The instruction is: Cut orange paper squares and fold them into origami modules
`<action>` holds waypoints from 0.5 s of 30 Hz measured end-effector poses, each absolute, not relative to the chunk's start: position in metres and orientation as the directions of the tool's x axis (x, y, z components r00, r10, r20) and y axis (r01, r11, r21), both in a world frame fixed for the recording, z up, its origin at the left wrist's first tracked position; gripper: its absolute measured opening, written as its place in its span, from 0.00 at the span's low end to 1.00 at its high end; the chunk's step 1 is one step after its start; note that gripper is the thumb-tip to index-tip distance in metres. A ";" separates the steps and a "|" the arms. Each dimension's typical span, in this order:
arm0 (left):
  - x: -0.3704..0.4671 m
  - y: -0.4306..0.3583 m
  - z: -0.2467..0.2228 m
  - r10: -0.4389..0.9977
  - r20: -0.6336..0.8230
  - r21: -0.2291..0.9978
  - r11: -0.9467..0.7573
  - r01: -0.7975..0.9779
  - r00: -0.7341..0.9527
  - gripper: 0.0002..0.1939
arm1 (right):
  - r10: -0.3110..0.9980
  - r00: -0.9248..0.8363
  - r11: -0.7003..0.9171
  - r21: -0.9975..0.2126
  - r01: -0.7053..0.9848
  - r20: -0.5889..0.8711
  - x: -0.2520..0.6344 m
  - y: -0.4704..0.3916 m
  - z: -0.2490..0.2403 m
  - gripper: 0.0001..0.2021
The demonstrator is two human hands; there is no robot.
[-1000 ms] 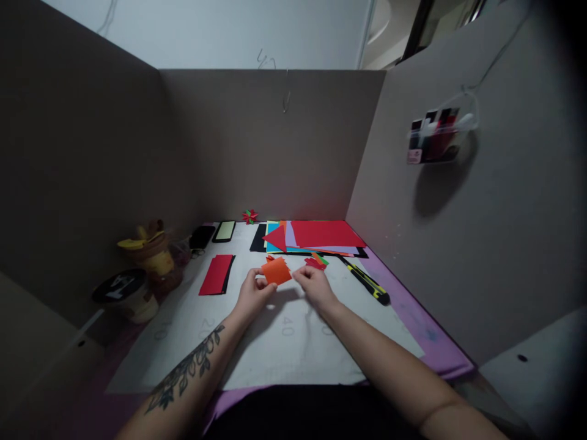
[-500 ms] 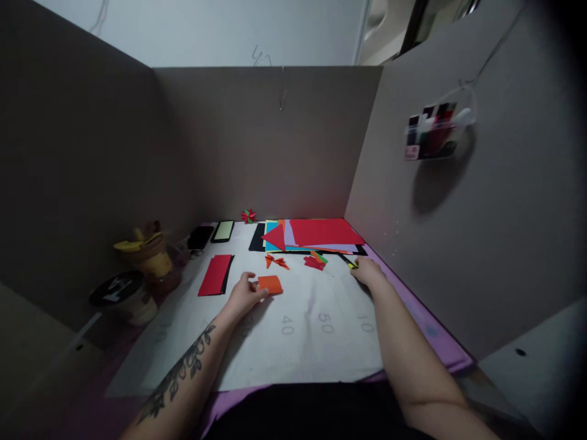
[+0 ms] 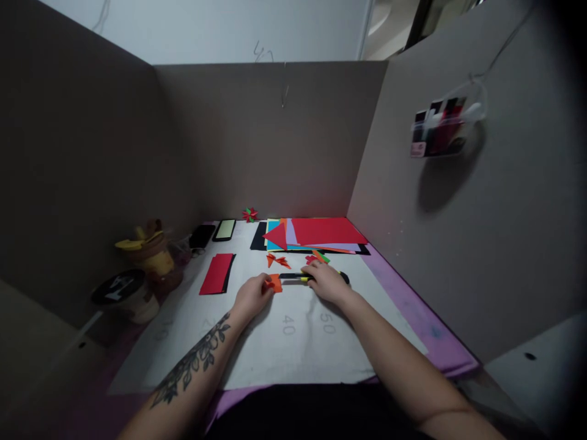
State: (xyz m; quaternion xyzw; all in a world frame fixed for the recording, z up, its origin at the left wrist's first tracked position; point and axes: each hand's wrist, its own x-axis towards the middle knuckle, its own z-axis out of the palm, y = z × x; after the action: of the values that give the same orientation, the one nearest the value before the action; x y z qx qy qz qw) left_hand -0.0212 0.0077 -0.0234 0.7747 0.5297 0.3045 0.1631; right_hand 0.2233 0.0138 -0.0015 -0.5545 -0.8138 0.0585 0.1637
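Note:
My left hand [image 3: 252, 296] has its fingers closed on a small piece of orange paper [image 3: 276, 283] at the middle of the white sheet [image 3: 293, 354]. My right hand [image 3: 328, 283] grips a black and yellow utility knife [image 3: 293, 277]. Its long front end points left, reaching the right edge of the orange paper. Just beyond lie folded orange paper pieces [image 3: 277, 261]. Red paper pieces [image 3: 310, 260] and a green strip [image 3: 323, 255] show behind my right hand, partly covered by it.
A stack of coloured paper [image 3: 330, 231] lies at the back. Red paper rectangles [image 3: 214, 275] rest at left, near a phone [image 3: 224, 230]. A red and green paper flower [image 3: 250, 214] stands by the back wall. Tubs [image 3: 123, 287] line the left side; a clear pouch [image 3: 440, 128] hangs at right.
My right hand has brought the utility knife from the right side leftward to the orange paper. My left hand has closed on the paper, covering more of it.

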 end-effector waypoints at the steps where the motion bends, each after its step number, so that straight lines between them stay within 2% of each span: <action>1: -0.019 0.008 -0.024 0.928 0.291 0.598 -0.367 0.712 0.234 0.09 | 0.917 -0.347 0.389 -0.256 0.885 0.195 0.221 0.013 -0.001 0.17; 7: -0.017 0.012 -0.024 0.941 0.291 0.662 -0.329 0.673 0.173 0.06 | 0.922 -0.349 0.380 -0.215 0.900 0.169 0.226 0.013 0.000 0.17; 15: -0.019 0.014 -0.024 0.936 0.270 0.506 -0.338 0.793 0.226 0.09 | 0.912 -0.387 0.408 -0.204 0.890 0.135 0.225 0.017 -0.003 0.17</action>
State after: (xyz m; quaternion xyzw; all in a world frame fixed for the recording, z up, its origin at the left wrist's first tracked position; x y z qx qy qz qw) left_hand -0.0194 0.0143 -0.0241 0.7717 0.5603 0.2706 0.1317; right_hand 0.2253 0.0171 -0.0030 -0.5417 -0.8315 0.0490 0.1133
